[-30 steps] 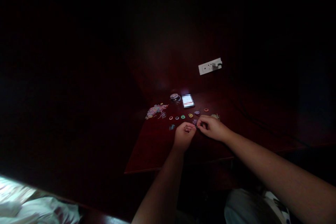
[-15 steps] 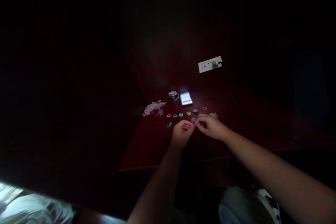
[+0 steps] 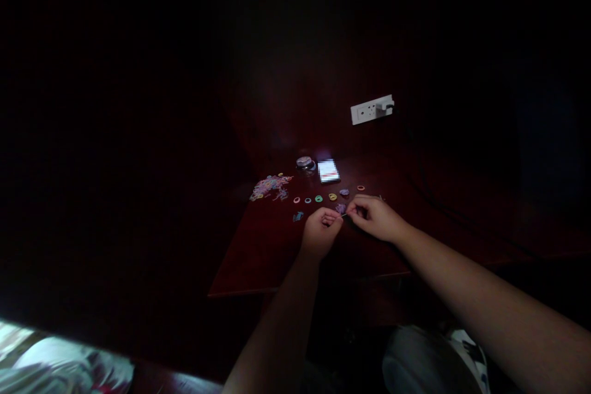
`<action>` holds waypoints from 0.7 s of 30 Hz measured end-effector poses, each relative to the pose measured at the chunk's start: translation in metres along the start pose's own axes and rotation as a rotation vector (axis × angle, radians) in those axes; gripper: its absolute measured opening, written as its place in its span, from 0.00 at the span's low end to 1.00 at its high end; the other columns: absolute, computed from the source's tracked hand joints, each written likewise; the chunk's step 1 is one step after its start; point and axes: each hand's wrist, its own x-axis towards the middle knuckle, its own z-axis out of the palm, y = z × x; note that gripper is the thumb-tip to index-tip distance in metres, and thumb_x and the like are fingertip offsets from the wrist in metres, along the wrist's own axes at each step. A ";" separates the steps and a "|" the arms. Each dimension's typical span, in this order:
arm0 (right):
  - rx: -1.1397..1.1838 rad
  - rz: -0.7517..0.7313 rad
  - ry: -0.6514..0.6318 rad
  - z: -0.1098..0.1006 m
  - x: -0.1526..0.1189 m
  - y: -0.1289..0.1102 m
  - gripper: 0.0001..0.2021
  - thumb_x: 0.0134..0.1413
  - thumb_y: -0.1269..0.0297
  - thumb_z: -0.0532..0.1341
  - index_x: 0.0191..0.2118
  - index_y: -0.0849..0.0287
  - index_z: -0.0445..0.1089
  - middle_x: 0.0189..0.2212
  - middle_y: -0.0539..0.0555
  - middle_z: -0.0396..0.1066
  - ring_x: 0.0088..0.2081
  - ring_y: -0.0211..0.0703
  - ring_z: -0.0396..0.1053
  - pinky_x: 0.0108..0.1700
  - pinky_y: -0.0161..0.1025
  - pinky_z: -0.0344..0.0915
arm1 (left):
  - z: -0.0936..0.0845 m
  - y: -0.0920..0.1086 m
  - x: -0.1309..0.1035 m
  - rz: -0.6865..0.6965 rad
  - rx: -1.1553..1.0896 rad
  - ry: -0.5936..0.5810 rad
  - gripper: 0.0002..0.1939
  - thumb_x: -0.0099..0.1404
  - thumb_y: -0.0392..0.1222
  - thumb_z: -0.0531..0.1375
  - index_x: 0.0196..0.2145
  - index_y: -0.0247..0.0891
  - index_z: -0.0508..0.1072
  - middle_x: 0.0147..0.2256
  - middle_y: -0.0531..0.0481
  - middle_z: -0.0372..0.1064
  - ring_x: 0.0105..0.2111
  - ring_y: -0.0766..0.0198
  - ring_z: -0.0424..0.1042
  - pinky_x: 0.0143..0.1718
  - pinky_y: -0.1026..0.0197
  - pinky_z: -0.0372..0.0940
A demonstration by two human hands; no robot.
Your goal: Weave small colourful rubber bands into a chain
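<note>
My left hand (image 3: 322, 231) and my right hand (image 3: 373, 217) are pinched, fingertips facing each other above the dark red table (image 3: 258, 265). Between them stretches a thin, light greenish band (image 3: 344, 215), gripped at either end. Just beyond the fingertips lies a purple bundle (image 3: 340, 207), with another purple bundle (image 3: 344, 192) behind it. A row of small rings lies to the left: yellow (image 3: 332, 197), green (image 3: 318, 199), bluish (image 3: 308, 201) and pink (image 3: 297, 200). An orange ring (image 3: 361, 188) rests beyond my right hand.
A heap of multicoloured bands (image 3: 270, 186) lies at the table's left edge, with a small blue-green pile (image 3: 298, 216) nearer. A round container (image 3: 305, 164) and a lit phone (image 3: 328, 170) stand behind. A white socket (image 3: 372, 109) is on the wall; dark cables run at right.
My fingertips have moved slightly apart, and the greenish band between them now shows more. My right hand has shifted a little to the right. The view has tilted slightly.
</note>
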 end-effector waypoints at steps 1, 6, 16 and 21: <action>0.010 0.013 0.001 0.000 0.000 0.000 0.05 0.52 0.67 0.57 0.30 0.60 0.70 0.27 0.52 0.66 0.25 0.37 0.63 0.27 0.35 0.60 | 0.000 -0.001 0.000 0.004 0.000 -0.001 0.04 0.54 0.37 0.62 0.28 0.35 0.72 0.24 0.53 0.68 0.25 0.69 0.64 0.29 0.65 0.60; 0.009 0.036 0.001 -0.001 0.001 -0.002 0.07 0.54 0.65 0.57 0.29 0.60 0.70 0.26 0.52 0.66 0.25 0.38 0.63 0.27 0.35 0.60 | 0.000 -0.006 0.001 0.005 0.031 -0.007 0.04 0.55 0.37 0.62 0.29 0.34 0.72 0.25 0.52 0.68 0.26 0.69 0.64 0.30 0.65 0.60; 0.017 0.052 0.001 -0.001 0.000 -0.001 0.06 0.53 0.66 0.57 0.28 0.60 0.68 0.25 0.51 0.66 0.25 0.38 0.63 0.27 0.35 0.59 | 0.002 -0.006 0.000 0.011 0.049 -0.030 0.05 0.56 0.39 0.62 0.28 0.34 0.71 0.25 0.51 0.68 0.26 0.68 0.65 0.31 0.64 0.61; 0.028 0.050 -0.001 -0.001 0.000 -0.001 0.06 0.53 0.66 0.57 0.28 0.60 0.69 0.24 0.51 0.65 0.24 0.38 0.62 0.27 0.35 0.59 | 0.002 -0.006 0.000 0.001 0.045 -0.034 0.05 0.56 0.39 0.62 0.28 0.34 0.71 0.25 0.52 0.68 0.26 0.68 0.65 0.30 0.64 0.60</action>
